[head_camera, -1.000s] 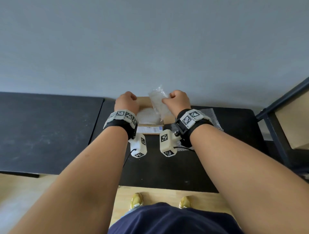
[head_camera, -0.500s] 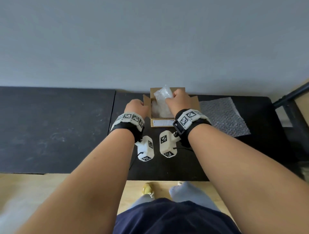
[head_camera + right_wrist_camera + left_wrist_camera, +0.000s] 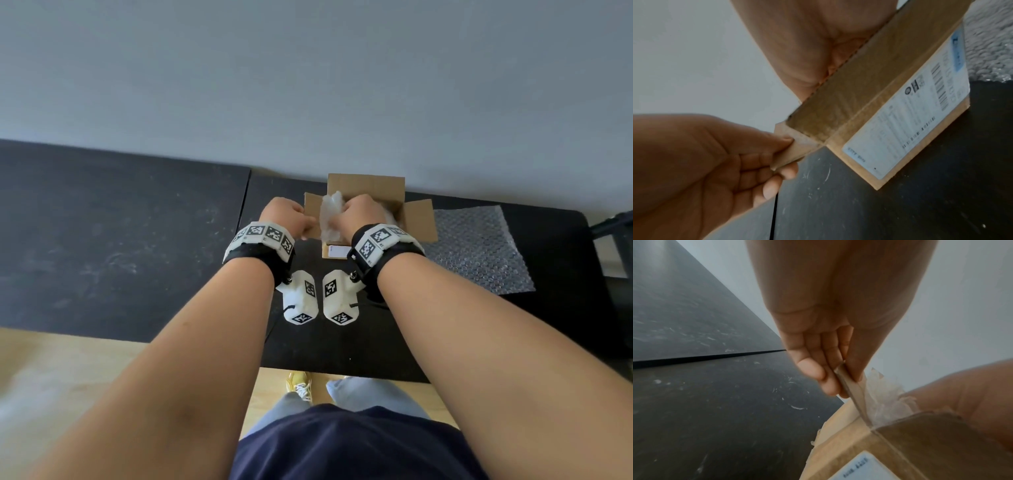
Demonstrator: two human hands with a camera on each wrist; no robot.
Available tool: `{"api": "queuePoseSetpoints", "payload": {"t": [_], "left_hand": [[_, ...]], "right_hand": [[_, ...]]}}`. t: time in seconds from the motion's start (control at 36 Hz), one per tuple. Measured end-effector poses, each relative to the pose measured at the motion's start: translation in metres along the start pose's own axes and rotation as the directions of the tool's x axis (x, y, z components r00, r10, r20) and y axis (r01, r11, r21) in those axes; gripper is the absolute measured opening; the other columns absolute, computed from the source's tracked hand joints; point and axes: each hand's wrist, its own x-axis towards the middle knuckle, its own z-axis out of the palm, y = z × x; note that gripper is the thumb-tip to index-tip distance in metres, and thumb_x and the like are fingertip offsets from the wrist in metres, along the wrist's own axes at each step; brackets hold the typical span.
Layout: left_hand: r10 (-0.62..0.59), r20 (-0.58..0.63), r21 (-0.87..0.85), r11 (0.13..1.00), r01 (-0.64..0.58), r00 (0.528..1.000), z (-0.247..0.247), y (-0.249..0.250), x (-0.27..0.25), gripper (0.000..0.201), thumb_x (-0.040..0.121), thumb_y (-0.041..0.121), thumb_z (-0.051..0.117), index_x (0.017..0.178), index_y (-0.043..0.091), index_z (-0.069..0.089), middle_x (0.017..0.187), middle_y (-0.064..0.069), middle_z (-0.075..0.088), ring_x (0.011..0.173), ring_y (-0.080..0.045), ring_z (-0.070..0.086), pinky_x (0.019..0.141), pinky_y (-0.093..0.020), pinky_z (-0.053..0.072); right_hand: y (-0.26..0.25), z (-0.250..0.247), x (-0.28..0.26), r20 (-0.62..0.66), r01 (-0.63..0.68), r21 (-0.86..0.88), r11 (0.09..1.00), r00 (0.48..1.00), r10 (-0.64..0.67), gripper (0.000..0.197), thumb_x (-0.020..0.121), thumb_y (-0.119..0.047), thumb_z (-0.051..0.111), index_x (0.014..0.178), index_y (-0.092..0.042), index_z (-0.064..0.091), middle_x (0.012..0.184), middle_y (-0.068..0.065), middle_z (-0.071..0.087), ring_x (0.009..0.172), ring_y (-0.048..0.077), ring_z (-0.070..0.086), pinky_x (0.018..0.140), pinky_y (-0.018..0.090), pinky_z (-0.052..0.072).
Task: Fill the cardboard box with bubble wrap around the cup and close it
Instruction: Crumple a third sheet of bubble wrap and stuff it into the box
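Observation:
A small open cardboard box (image 3: 387, 195) with a white label stands at the back of the black table. A crumpled wad of bubble wrap (image 3: 329, 214) fills its left part. My right hand (image 3: 359, 212) sits in the box opening, fingers curled down on the wad and hidden behind the near flap (image 3: 849, 91). My left hand (image 3: 291, 219) pinches the box's left flap (image 3: 855, 399) between thumb and fingers (image 3: 818, 369). From the right wrist view, that left hand (image 3: 781, 155) shows holding the flap's corner. The cup is hidden.
A flat sheet of bubble wrap (image 3: 479, 246) lies on the black table (image 3: 342, 342) just right of the box. A grey wall rises right behind the box. A second dark tabletop (image 3: 120, 240) adjoins on the left. A dark frame (image 3: 613, 222) stands at the far right.
My right hand has brought the bubble wrap down from above the box into its opening. My left hand has stayed at the box's left side, on the flap.

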Motion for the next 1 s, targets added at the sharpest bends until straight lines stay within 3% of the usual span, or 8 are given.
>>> {"api": "queuePoseSetpoints", "payload": {"t": [0.08, 0.17, 0.31, 0.39, 0.53, 0.72, 0.83, 1.0], "left_hand": [[0.006, 0.021, -0.033, 0.999, -0.005, 1.000, -0.002, -0.001, 0.003, 0.024, 0.082, 0.018, 0.068, 0.060, 0.011, 0.060, 0.081, -0.017, 0.074, 0.064, -0.019, 0.057, 0.074, -0.037, 0.054], [0.012, 0.039, -0.039, 0.999, -0.010, 0.999, -0.005, -0.002, 0.005, 0.023, 0.082, 0.017, 0.069, 0.061, 0.010, 0.061, 0.078, -0.016, 0.074, 0.064, -0.019, 0.058, 0.078, -0.039, 0.056], [0.018, 0.072, -0.055, 0.998, -0.014, 0.997, -0.010, -0.006, 0.008, 0.028, 0.084, 0.017, 0.070, 0.059, 0.014, 0.057, 0.069, -0.007, 0.071, 0.061, -0.014, 0.060, 0.074, -0.031, 0.054], [0.033, 0.096, -0.052, 0.998, -0.028, 0.995, -0.012, -0.004, 0.009, 0.028, 0.084, 0.018, 0.070, 0.060, 0.014, 0.057, 0.068, -0.007, 0.071, 0.062, -0.014, 0.060, 0.072, -0.029, 0.052], [0.068, 0.079, 0.008, 0.998, -0.069, 0.995, -0.014, -0.001, 0.008, 0.032, 0.082, 0.018, 0.070, 0.054, 0.014, 0.055, 0.079, -0.016, 0.074, 0.066, -0.017, 0.058, 0.077, -0.036, 0.055], [0.073, 0.016, 0.045, 0.996, -0.074, 0.997, -0.005, -0.002, 0.003, 0.032, 0.082, 0.019, 0.069, 0.055, 0.014, 0.053, 0.066, -0.005, 0.067, 0.061, -0.016, 0.056, 0.065, -0.030, 0.049], [0.079, 0.001, 0.085, 0.993, -0.079, 0.997, -0.004, 0.000, -0.001, 0.033, 0.083, 0.019, 0.066, 0.053, 0.017, 0.052, 0.061, -0.001, 0.062, 0.056, -0.013, 0.052, 0.054, -0.023, 0.041], [0.087, -0.013, 0.154, 0.984, -0.084, 0.996, -0.004, 0.005, -0.005, 0.038, 0.085, 0.018, 0.065, 0.051, 0.019, 0.048, 0.053, 0.004, 0.052, 0.047, -0.009, 0.044, 0.045, -0.021, 0.030]], "right_hand": [[-0.001, -0.004, 0.007, 0.113, 0.002, -0.007, 1.000, 0.994, -0.002, 0.033, 0.083, -0.027, 0.065, 0.113, -0.012, 0.067, 0.111, 0.010, 0.067, 0.104, 0.029, 0.064, 0.072, 0.027, 0.041], [-0.002, 0.000, 0.016, 0.124, 0.023, -0.079, 0.997, 0.992, -0.014, 0.030, 0.086, -0.024, 0.062, 0.113, -0.012, 0.067, 0.111, 0.010, 0.068, 0.104, 0.030, 0.064, 0.072, 0.026, 0.040], [-0.004, -0.007, 0.005, 0.042, 0.038, -0.239, 0.970, 0.999, -0.029, 0.034, 0.084, -0.034, 0.050, 0.057, -0.016, 0.061, 0.047, -0.005, 0.056, 0.058, 0.012, 0.056, 0.072, 0.026, 0.041], [-0.005, 0.003, 0.008, 0.074, 0.087, -0.397, 0.914, 0.995, -0.062, 0.020, 0.084, -0.027, 0.045, 0.076, -0.024, 0.063, 0.068, -0.006, 0.048, 0.085, 0.018, 0.056, 0.090, 0.038, 0.041], [-0.007, -0.001, 0.000, 0.026, 0.103, -0.439, 0.893, 0.994, -0.102, 0.032, 0.089, -0.026, 0.044, 0.058, -0.019, 0.045, 0.098, -0.002, 0.067, 0.104, 0.021, 0.060, 0.095, 0.035, 0.039], [-0.011, -0.004, -0.002, 0.149, 0.111, -0.394, 0.912, 0.987, -0.056, 0.021, 0.086, -0.027, 0.054, 0.101, -0.019, 0.066, 0.109, 0.008, 0.064, 0.106, 0.030, 0.058, 0.093, 0.041, 0.043], [-0.011, -0.025, -0.013, 0.224, 0.146, -0.405, 0.903, 0.973, -0.056, 0.020, 0.084, -0.038, 0.054, 0.080, -0.018, 0.054, 0.080, 0.001, 0.056, 0.086, 0.023, 0.053, 0.093, 0.041, 0.046], [-0.006, -0.019, -0.010, 0.106, 0.109, -0.190, 0.976, 0.990, -0.090, 0.040, 0.073, -0.051, 0.039, 0.082, -0.018, 0.059, 0.087, 0.002, 0.069, 0.083, 0.027, 0.064, 0.083, 0.040, 0.053]]}}
